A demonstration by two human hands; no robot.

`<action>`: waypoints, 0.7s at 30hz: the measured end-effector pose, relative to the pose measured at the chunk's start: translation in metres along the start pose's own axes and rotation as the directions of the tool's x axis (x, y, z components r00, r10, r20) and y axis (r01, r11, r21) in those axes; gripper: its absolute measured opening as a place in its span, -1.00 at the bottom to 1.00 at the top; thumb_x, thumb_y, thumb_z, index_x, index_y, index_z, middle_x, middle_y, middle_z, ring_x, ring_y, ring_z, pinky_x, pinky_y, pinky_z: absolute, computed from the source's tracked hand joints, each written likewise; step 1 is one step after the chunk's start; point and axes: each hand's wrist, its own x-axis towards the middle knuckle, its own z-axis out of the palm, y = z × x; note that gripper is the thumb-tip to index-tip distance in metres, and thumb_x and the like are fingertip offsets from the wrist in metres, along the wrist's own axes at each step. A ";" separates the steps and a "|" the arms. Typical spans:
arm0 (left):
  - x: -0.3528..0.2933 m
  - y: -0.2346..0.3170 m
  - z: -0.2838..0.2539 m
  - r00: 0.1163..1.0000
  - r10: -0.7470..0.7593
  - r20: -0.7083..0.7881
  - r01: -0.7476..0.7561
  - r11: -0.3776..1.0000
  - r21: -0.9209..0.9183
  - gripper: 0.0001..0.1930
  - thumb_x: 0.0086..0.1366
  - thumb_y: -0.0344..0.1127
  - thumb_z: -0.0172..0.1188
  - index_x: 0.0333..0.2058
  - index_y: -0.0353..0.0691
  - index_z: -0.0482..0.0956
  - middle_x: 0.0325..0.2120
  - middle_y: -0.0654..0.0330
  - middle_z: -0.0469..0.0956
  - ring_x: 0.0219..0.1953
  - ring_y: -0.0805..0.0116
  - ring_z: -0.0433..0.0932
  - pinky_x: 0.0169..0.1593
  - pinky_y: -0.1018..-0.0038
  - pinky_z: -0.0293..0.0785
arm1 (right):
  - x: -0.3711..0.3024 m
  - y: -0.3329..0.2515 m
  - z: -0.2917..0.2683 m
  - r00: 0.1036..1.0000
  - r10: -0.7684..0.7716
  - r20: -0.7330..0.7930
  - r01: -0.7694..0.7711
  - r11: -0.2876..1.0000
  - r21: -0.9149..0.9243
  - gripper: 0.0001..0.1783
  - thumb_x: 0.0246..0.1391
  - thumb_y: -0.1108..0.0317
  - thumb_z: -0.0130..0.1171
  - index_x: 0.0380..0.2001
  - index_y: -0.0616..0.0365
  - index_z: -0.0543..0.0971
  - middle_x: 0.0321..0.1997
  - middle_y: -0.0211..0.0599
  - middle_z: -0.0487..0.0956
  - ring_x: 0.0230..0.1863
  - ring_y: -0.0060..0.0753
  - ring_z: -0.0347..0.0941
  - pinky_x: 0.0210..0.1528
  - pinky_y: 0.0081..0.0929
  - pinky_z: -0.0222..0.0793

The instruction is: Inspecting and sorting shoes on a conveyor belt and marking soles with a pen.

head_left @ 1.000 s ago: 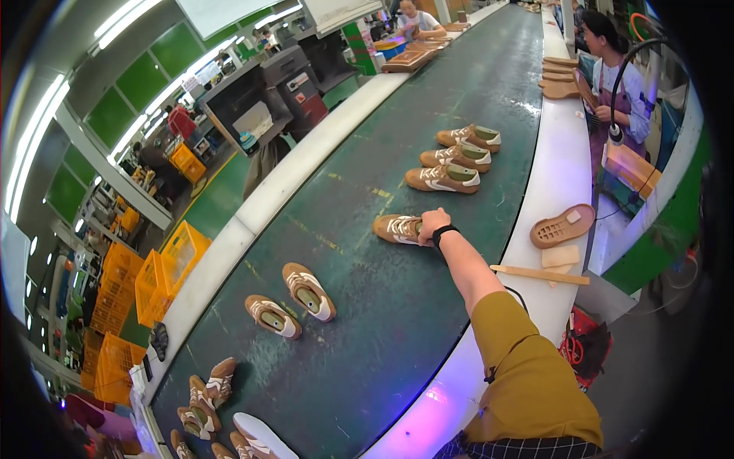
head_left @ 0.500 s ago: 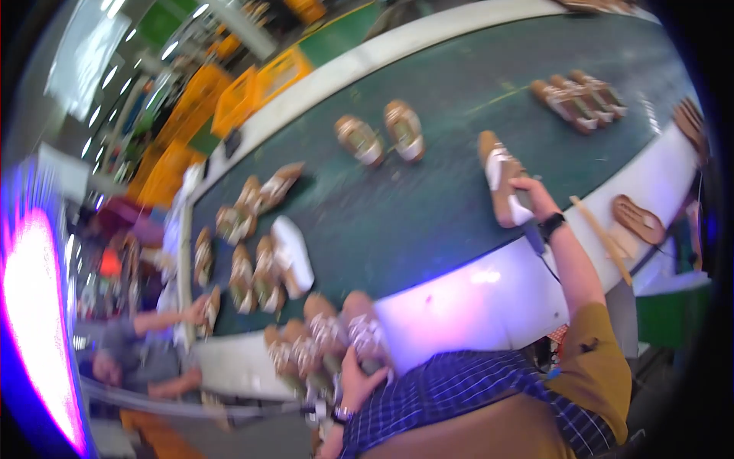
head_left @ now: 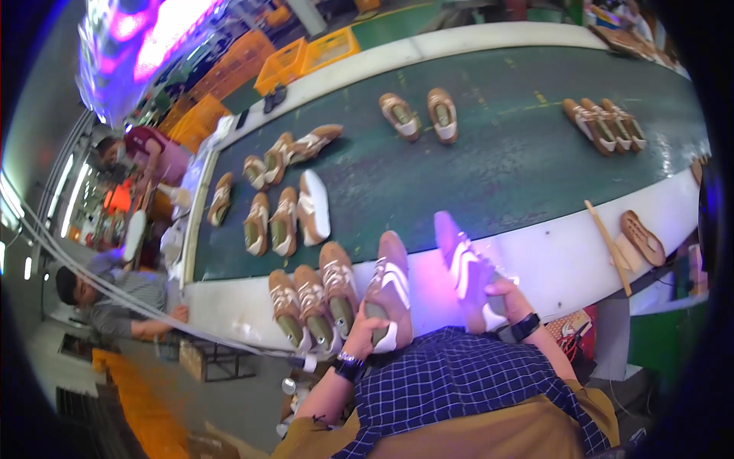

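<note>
My left hand (head_left: 369, 330) grips the heel of a tan sneaker (head_left: 394, 279) with white side stripes, its toe pointing away from me. To the right, my right hand (head_left: 511, 301) is closed round the heel of a matching sneaker (head_left: 464, 268), washed in purple light and tilted so its striped side shows. Both sneakers are over the white table edge (head_left: 550, 264) in front of my checked apron. Left of my left hand stand three more tan sneakers, a near one (head_left: 337, 279), a middle one (head_left: 310, 302) and an outer one (head_left: 284, 306), side by side.
Beyond the edge lies a green belt (head_left: 367, 199) bearing several sneakers in groups. At right are a wooden stick (head_left: 608, 249) and a brown sole (head_left: 642, 237). Yellow crates (head_left: 329, 50) stand past the far rim. A co-worker in grey (head_left: 126, 302) is at the left end.
My right hand has brought its sneaker back from the belt toward me. My left hand has moved its sneaker away from the row and turned it to show its side. The view has shifted.
</note>
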 end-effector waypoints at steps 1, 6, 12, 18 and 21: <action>-0.003 0.001 0.001 1.000 0.014 0.028 -0.012 0.997 -0.071 -0.24 -0.15 -0.61 0.14 0.14 -0.23 0.19 -0.09 0.17 0.39 -0.06 0.24 0.43 -0.01 0.37 0.42 | -0.005 -0.004 0.013 1.000 -0.001 0.026 0.001 1.000 -0.011 -0.12 -0.30 0.39 0.17 0.23 0.22 0.21 0.10 -0.22 0.41 0.10 -0.27 0.36 0.21 -0.38 0.21; -0.008 0.024 0.013 0.967 0.006 0.254 0.033 0.988 -0.148 -0.36 -0.16 -0.58 0.09 0.03 -0.29 0.30 -0.19 0.15 0.47 -0.16 0.23 0.49 -0.05 0.36 0.43 | -0.014 -0.017 0.044 0.995 -0.045 0.095 0.055 0.992 -0.114 -0.08 -0.38 0.39 0.18 0.22 0.26 0.21 0.14 -0.22 0.40 0.16 -0.30 0.32 0.28 -0.39 0.10; -0.011 0.053 0.021 0.924 -0.020 0.381 0.069 0.991 -0.114 -0.16 -0.25 -0.57 0.11 0.17 -0.28 0.18 -0.02 0.10 0.42 0.04 0.19 0.42 0.16 0.34 0.28 | -0.026 -0.032 0.073 0.988 -0.077 0.137 0.102 0.977 -0.188 0.02 -0.48 0.35 0.20 0.24 0.24 0.15 0.18 -0.20 0.35 0.20 -0.30 0.26 0.31 -0.40 0.03; -0.014 0.067 0.030 0.915 0.055 0.400 0.003 0.990 -0.142 -0.04 -0.28 -0.42 0.20 0.23 -0.21 0.03 0.09 0.09 0.28 0.16 0.18 0.28 0.24 0.35 0.17 | -0.031 -0.043 0.083 0.982 -0.099 0.161 0.136 0.963 -0.233 0.04 -0.49 0.33 0.22 0.25 0.22 0.14 0.18 -0.21 0.33 0.21 -0.31 0.24 0.30 -0.42 0.02; -0.009 0.066 0.035 0.881 0.262 0.394 -0.093 0.912 -0.399 -0.04 -0.24 -0.32 0.27 0.22 -0.21 0.03 0.08 0.08 0.28 0.14 0.18 0.30 0.22 0.35 0.22 | -0.027 -0.042 0.080 0.964 -0.243 0.104 0.264 0.915 -0.305 -0.01 -0.40 0.14 0.25 0.20 0.28 0.18 0.12 -0.16 0.38 0.13 -0.29 0.31 0.23 -0.45 0.14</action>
